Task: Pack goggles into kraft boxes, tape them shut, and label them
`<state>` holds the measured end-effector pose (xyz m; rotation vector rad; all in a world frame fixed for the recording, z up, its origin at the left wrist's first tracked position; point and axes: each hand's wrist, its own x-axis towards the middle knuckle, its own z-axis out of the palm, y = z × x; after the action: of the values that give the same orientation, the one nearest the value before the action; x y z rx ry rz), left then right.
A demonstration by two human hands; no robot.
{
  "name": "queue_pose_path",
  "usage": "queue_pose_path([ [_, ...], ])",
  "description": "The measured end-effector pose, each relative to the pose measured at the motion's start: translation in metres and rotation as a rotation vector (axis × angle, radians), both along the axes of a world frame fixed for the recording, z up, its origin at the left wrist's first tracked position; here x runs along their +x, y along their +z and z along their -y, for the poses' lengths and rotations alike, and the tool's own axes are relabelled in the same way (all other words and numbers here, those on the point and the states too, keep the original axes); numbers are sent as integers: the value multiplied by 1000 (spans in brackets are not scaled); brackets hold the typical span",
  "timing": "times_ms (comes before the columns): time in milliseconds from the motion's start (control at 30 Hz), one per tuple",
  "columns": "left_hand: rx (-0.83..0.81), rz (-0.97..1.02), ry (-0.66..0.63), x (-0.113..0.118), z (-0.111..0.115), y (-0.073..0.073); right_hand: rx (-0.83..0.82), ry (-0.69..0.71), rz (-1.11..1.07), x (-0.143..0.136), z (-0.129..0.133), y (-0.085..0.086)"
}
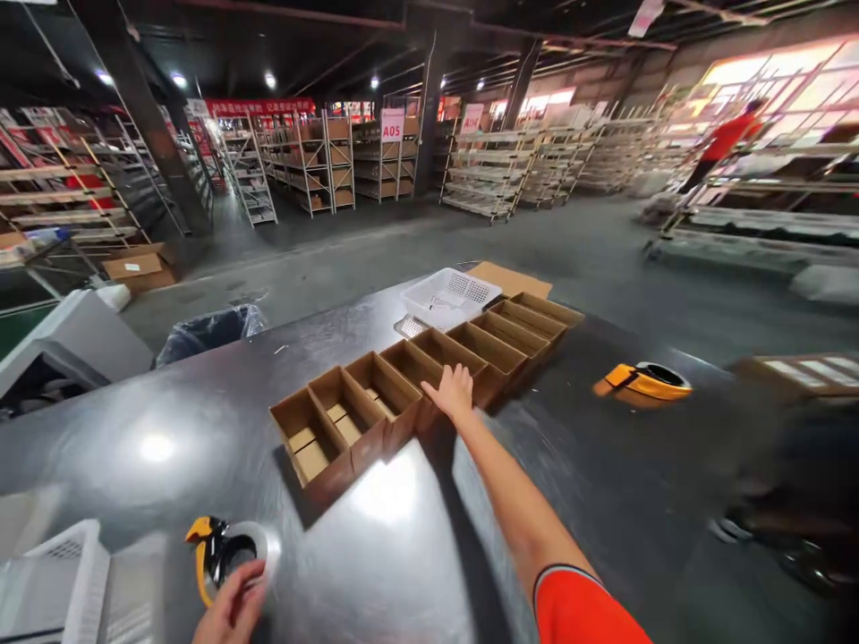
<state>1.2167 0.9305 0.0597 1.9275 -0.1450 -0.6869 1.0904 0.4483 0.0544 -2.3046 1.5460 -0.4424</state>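
Note:
A slanting row of open cardboard boxes (352, 458) stands on the shiny dark table (221, 420); tan flaps show inside the nearest ones. My right hand (451, 391) rests on the near rim at the middle of the row, thumb out to the left and the other fingers reaching over the edge. At the lower left, my left hand (232, 604) is beside a yellow and black tape dispenser (209, 556) with a roll of tape. Its fingers are loosely curled with a gap between them, overlapping the roll's lower edge; contact is unclear.
Behind the row are a white basket (420, 295) and flat cardboard (511, 278). Another tape dispenser (641, 385) lies to the right, a white basket (87, 586) at lower left. A lined bin (211, 333) stands past the table. Shelves and a person in red (725, 139) are farther off.

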Motion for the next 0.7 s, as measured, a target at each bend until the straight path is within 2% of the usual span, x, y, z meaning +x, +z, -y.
queue_pose_path([
  [100,34,239,-167,17,63,20,46,67,-67,32,22,-2],
  [200,0,370,-266,19,124,29,92,124,-187,58,31,1],
  [300,7,320,-347,17,174,27,105,157,-319,71,33,1],
  [400,196,277,-527,20,210,18,42,173,-341,71,34,-3],
  [500,371,297,-701,23,233,11,-33,174,-293,68,33,-5],
  [567,429,326,-736,17,237,12,-52,181,-282,66,29,-2],
  [633,454,322,-765,-2,228,15,-63,247,-294,61,19,3],
  [700,468,264,-825,-36,204,13,-101,370,-303,50,3,11],
])
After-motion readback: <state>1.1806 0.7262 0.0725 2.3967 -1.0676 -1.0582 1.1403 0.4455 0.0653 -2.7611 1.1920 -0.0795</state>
